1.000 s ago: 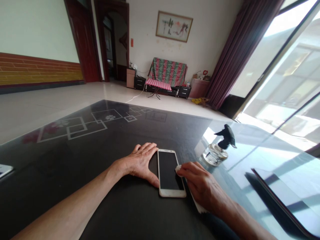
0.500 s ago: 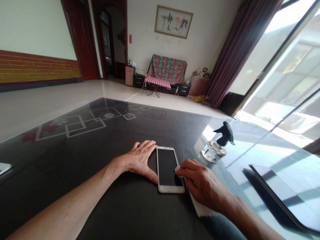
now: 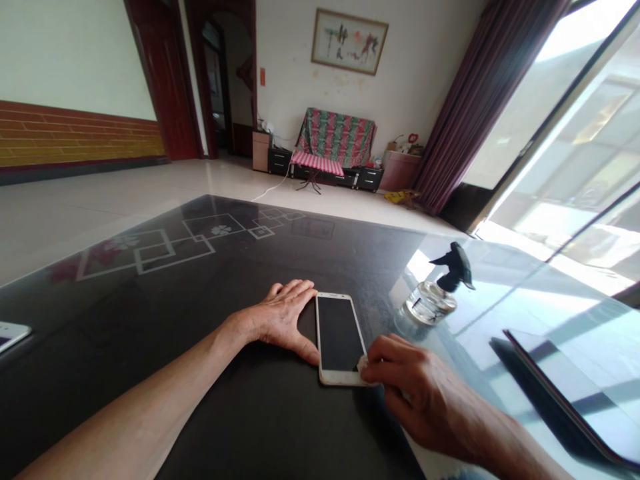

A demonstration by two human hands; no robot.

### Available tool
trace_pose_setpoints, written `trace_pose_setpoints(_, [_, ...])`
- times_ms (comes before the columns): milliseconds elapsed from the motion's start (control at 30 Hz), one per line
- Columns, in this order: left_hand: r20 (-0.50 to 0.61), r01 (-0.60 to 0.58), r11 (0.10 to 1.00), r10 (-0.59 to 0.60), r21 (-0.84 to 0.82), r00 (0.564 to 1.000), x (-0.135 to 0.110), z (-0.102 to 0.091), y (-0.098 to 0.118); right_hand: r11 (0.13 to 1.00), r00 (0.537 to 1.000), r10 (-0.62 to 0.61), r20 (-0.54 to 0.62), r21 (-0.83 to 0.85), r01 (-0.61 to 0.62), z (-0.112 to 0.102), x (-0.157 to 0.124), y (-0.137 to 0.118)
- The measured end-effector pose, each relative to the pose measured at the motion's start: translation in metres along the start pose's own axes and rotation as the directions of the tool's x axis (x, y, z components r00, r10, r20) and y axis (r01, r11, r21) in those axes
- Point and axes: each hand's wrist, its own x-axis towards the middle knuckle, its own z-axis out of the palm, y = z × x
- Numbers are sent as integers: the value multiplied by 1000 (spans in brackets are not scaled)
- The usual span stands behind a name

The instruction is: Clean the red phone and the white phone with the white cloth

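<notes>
A white smartphone [image 3: 340, 337] with a dark screen lies face up on the black glass table [image 3: 210, 293]. My left hand [image 3: 280, 317] lies flat on the table, fingers stretched out, its thumb and palm edge against the phone's left side. My right hand [image 3: 415, 387] is closed in a pinch on a small white cloth [image 3: 362, 363], pressed onto the phone's lower right corner. Most of the cloth is hidden under the hand.
A clear spray bottle [image 3: 434, 297] with a black trigger head stands right of the phone. A dark tablet-like slab [image 3: 560, 393] lies at the right. Another white phone's corner [image 3: 11, 332] shows at the far left edge. Floor, sofa and curtains lie beyond.
My right hand has slid the cloth down the screen from the middle of its right side to the lower right corner. The left hand has stayed in place.
</notes>
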Motion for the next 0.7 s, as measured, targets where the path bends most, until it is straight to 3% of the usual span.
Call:
trace_pose_setpoints(400, [11, -8, 1000, 8, 2, 1000, 1, 0, 0, 998, 998, -62, 5, -10, 62, 6, 15, -21])
trace_pose_setpoints(700, [-10, -17, 1000, 17, 4, 1000, 1, 0, 0, 997, 997, -70, 24, -10, 70, 1, 11, -17])
